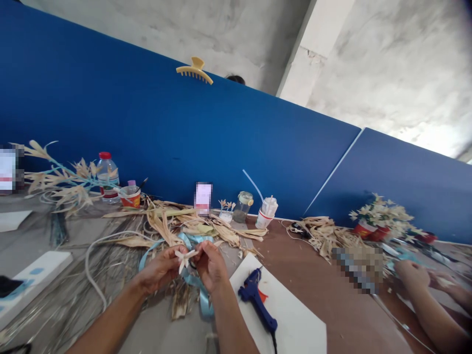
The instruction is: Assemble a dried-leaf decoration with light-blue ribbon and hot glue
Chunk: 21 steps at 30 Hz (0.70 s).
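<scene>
A small pale husk flower (183,261) with narrow pointed petals is held up between my two hands above the table. My left hand (162,269) is closed around its base. My right hand (211,265) pinches the petal on its right side, with thumb and forefinger together. Light blue ribbon (204,297) hangs and loops behind and below my hands. Dry corn husks (165,226) lie just beyond. To the right of my right hand, a blue glue gun (258,300) rests on a white board (298,319).
A white power strip (40,275) and cable lie at left. Along the blue partition (221,132) stand a bottle (108,179), a phone (203,198), a glass jar (243,206) and a paper cup (264,216). At right, a co-worker's hands (416,275) work near potted husk flowers (383,214).
</scene>
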Motion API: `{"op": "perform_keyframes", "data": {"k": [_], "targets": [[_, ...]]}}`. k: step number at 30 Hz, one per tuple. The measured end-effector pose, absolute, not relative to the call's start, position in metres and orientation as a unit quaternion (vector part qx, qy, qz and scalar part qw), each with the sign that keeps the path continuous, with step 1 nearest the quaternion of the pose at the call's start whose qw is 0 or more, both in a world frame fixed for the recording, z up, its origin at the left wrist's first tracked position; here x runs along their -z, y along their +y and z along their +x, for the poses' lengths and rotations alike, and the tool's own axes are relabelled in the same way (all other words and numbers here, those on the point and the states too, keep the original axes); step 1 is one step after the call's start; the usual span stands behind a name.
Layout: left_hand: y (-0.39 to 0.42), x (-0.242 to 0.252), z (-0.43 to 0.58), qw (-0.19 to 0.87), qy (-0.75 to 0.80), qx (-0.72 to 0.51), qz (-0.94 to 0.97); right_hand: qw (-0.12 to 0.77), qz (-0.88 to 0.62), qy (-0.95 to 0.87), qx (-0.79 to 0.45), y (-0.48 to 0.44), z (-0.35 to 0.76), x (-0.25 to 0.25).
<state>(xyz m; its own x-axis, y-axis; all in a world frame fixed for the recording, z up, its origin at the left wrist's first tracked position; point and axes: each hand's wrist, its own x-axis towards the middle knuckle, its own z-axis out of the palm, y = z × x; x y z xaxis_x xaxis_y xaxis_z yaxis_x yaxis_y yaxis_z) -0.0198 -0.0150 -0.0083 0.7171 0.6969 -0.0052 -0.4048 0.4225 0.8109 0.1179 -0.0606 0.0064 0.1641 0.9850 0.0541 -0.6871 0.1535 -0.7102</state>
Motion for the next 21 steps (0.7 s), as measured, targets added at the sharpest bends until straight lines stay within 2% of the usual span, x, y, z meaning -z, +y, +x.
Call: {"op": "perform_keyframes", "data": {"k": [4, 9, 21], "targets": [[-0.016, 0.005, -0.020, 0.830, 0.171, -0.328, 0.417, 0.721, -0.274, -0.308, -0.557, -0.066, 0.115, -0.013], [-0.018, 0.002, -0.019, 0.832, 0.175, -0.332, 0.409, 0.673, -0.316, -0.339, -0.577, -0.072, 0.112, -0.015], [-0.012, 0.012, -0.021, 0.854, 0.120, -0.307, 0.403, 0.654, -0.341, -0.337, -0.585, -0.065, 0.114, -0.007]]}}
